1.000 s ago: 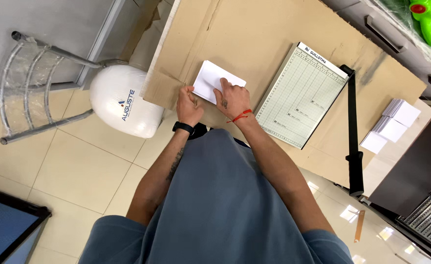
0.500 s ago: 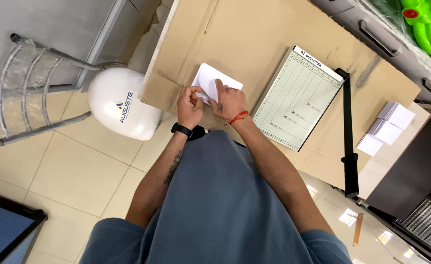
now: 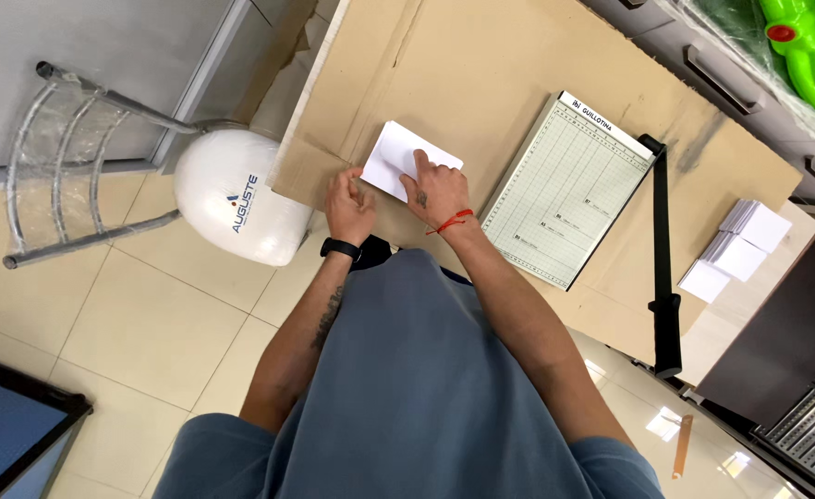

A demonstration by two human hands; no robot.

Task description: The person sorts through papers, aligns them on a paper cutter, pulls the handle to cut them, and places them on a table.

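A cardboard-covered table (image 3: 518,65) fills the upper frame, with a gridded paper cutter (image 3: 565,199) right of centre. The white paper stack (image 3: 398,157) lies just above both hands, long axis slanting up-right. Right hand (image 3: 435,189) presses flat on it, nearer; left hand (image 3: 350,203) pinches its lower-left edge.

You work at a table covered with brown cardboard (image 3: 509,65). On it lie 1 white paper stack (image 3: 398,157), 1 guillotine cutter (image 3: 565,199) and small white card piles (image 3: 740,245).
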